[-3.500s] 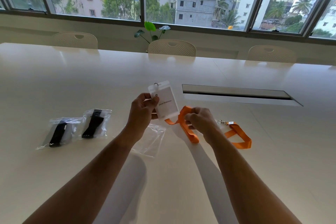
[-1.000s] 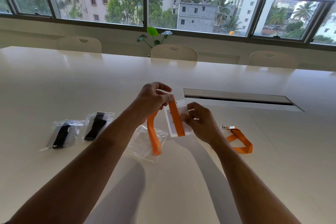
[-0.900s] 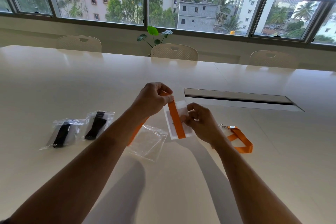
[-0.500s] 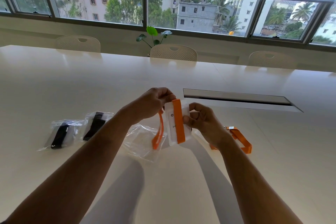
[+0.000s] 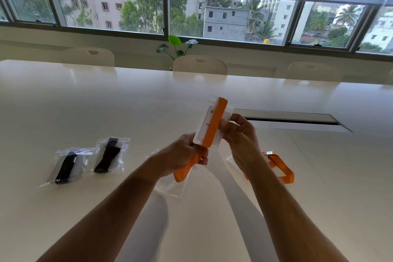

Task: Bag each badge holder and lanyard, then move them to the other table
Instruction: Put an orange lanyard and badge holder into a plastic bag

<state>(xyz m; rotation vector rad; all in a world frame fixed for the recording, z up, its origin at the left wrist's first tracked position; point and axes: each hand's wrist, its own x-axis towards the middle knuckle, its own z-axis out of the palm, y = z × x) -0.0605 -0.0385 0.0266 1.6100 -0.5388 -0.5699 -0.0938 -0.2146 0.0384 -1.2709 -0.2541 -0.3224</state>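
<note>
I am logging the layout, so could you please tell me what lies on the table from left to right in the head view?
First bagged black lanyard → second bagged black lanyard → empty clear bag → loose orange lanyard.

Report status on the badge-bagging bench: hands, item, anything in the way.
Left hand grips orange lanyard; right hand holds badge holder. Lanyard wrapped around holder, not bagged. Empty bag on table, unobstructed.
</note>
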